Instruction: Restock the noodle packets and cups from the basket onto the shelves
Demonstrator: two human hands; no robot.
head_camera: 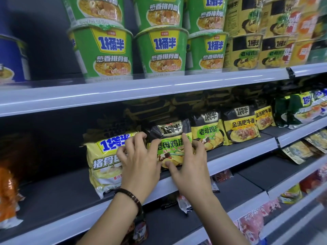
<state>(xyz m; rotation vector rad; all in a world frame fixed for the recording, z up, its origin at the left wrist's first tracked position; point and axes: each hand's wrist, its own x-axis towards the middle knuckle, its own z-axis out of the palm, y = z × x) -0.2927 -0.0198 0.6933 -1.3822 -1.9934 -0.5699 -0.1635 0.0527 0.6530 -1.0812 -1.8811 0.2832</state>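
Observation:
A black and yellow noodle packet [169,137] stands at the front of the middle shelf [238,154]. My left hand [139,161], with a dark bead bracelet on the wrist, grips the packet's left edge with curled fingers. My right hand [187,160] holds its right side, thumb under the lower edge and fingers on the front. A pale yellow packet [104,161] leans just to the left, partly hidden by my left hand. The basket is out of view.
More black and yellow packets [240,126] line the middle shelf to the right. Green noodle cups [106,52] and yellow cups [247,52] fill the upper shelf. An orange packet [7,195] sits at far left. Lower shelves [276,190] hold more packets.

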